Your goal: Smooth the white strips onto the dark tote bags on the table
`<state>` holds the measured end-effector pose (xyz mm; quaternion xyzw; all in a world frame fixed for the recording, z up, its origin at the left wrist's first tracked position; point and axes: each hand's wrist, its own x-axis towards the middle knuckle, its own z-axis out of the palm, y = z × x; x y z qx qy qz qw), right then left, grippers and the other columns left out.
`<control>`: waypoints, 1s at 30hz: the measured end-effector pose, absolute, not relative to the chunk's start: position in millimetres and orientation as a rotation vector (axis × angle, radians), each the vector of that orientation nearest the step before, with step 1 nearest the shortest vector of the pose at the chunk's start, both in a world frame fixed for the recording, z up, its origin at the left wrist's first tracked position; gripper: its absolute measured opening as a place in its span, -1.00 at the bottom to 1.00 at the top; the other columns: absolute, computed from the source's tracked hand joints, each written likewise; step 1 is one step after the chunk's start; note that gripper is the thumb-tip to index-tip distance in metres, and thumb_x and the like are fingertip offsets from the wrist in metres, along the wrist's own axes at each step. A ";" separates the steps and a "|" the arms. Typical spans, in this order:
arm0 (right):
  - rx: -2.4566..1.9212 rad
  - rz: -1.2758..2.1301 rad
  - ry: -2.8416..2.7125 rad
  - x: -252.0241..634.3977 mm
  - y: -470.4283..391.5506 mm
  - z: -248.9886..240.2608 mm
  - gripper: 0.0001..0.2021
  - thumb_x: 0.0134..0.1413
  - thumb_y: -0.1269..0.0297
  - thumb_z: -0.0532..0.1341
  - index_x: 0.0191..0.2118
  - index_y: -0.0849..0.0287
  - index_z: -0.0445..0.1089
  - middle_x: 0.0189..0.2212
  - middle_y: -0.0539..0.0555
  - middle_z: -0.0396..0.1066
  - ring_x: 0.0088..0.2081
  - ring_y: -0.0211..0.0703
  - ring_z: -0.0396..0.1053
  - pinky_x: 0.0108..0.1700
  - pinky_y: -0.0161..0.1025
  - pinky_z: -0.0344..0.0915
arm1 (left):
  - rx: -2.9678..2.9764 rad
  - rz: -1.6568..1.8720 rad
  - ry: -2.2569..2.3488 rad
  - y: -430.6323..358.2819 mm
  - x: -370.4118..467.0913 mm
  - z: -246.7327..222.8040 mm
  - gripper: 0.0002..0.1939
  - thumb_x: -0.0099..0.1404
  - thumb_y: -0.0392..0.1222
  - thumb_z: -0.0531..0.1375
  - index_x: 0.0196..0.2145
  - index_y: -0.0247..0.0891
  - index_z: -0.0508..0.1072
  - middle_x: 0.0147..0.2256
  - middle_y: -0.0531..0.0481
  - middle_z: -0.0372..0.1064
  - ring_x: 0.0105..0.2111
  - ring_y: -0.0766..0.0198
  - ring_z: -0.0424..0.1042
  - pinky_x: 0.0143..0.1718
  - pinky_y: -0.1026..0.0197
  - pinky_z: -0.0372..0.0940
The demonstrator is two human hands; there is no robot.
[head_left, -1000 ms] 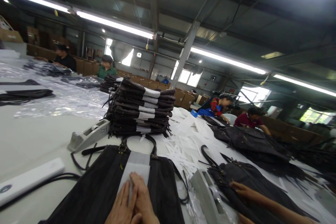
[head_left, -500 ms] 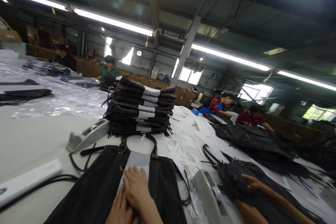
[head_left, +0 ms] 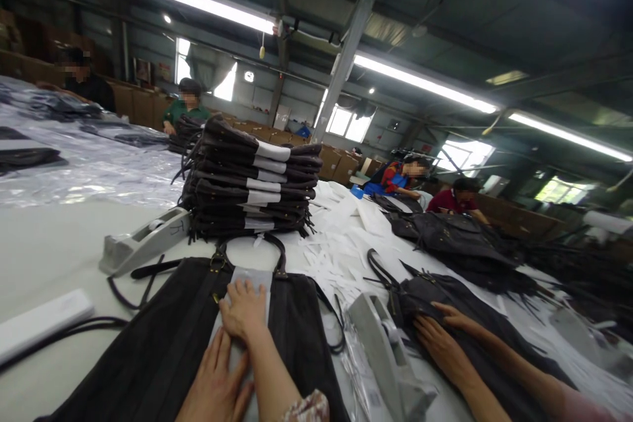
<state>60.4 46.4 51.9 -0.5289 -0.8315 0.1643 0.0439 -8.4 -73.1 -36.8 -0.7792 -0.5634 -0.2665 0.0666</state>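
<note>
A black handbag (head_left: 168, 316) with a looped handle lies flat in front of me. Down its middle runs a pale grey strip (head_left: 252, 273). My right hand (head_left: 244, 310) rests flat on the upper part of this strip, fingers stretched out. Lower down, my left hand (head_left: 215, 376) lies over the strip and the bag's dark surface, its fingers extended and thumb apart. Neither hand grasps anything. Just behind the handle rises a stack of folded dark bags (head_left: 222, 191), each with a pale band around it.
Grey tape dispensers stand left (head_left: 143, 237) and right (head_left: 383, 349) of the handbag. At the right, a co-worker's hands (head_left: 445, 343) press on another black bag (head_left: 475, 303). White paper strips (head_left: 326, 257) litter the table. A white box (head_left: 44, 323) lies at left; other people work farther back.
The camera view has shifted, moving the scene left and up. My left hand shows more fully, its thumb spread. Beside me, the co-worker's nearer hand now lies in sight on their bag.
</note>
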 end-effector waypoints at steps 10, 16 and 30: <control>-1.609 0.445 -2.397 86.6 25.9 62.5 -0.47 0.29 0.02 -0.15 0.26 0.14 0.13 0.34 0.23 -0.02 0.37 0.20 -0.18 0.29 0.42 -0.30 | -2.468 -0.729 -1.808 -82.2 -8.4 -20.2 -0.41 0.31 0.00 0.11 0.27 0.05 0.12 0.32 -0.41 -0.12 0.29 -0.31 -0.09 0.16 -0.25 0.14; -1.611 0.505 -2.292 110.1 -3.5 92.3 -0.50 0.29 0.07 -0.10 0.26 0.13 0.11 0.28 0.20 0.12 0.32 0.08 0.03 0.27 0.37 -0.05 | -2.472 -0.749 -1.856 -85.8 -6.6 -19.6 -0.43 0.33 0.08 0.07 0.26 0.05 0.15 0.33 -0.37 -0.11 0.31 -0.29 -0.13 0.17 -0.25 0.11; -1.984 0.217 -1.151 425.7 -130.3 110.5 0.05 -0.23 -0.19 0.22 0.31 0.41 -0.04 0.19 0.46 0.20 0.22 0.24 0.21 0.23 0.07 0.16 | -2.479 -0.739 -1.913 -88.3 -5.1 -27.0 -0.47 0.30 0.09 0.06 0.21 0.02 0.25 0.32 -0.31 -0.08 0.33 -0.23 -0.19 0.22 -0.20 0.01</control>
